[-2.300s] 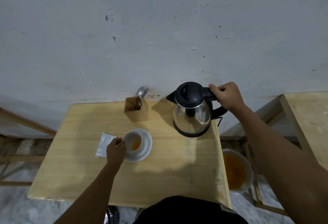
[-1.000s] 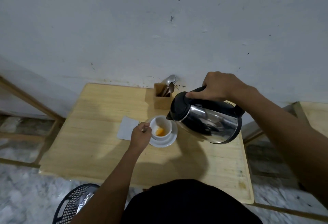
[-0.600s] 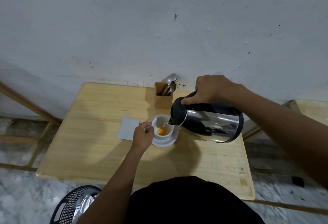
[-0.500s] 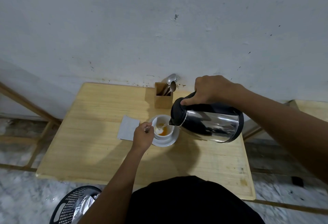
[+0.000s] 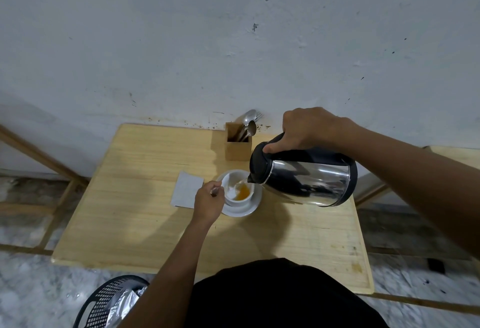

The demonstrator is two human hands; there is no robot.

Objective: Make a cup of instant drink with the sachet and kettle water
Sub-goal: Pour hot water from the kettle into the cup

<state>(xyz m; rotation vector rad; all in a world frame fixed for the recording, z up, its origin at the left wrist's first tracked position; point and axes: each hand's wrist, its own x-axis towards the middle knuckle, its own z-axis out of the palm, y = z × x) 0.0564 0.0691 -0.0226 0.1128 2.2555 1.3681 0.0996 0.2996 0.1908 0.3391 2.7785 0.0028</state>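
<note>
Your right hand (image 5: 309, 127) is wrapped tight around the black handle of the stainless-steel electric kettle with the black lid (image 5: 306, 179), which is tipped almost on its side, spout down over the small white ceramic cup (image 5: 237, 187). Orange liquid sits in the bottom of the cup; a thin stream from the spout is only faintly visible. Your left hand (image 5: 209, 204) pinches the cup's handle side between thumb and curled fingers, and the handle itself is hidden under them. The cup stands on a round white saucer (image 5: 244, 209) near the middle of the pale wooden table (image 5: 135, 213).

No writing or brand can be read on the kettle, the cup or the flat white sachet (image 5: 186, 192), which lies just left of the saucer, partly covered by your left hand; I cannot tell whether it is torn open.

The square wooden cutlery holder with metal spoons and a fork (image 5: 238, 143) stands at the table's far edge against the white wall (image 5: 233, 42), just behind the kettle's lid. The kettle's base hangs over the table's right side. The table's left half and near strip are bare wood.

A black perforated plastic basket (image 5: 104, 301) is cut off at the lower edge, its contents a silvery blur. Your black-clothed body (image 5: 280, 299) hides the table's near edge at the centre.
</note>
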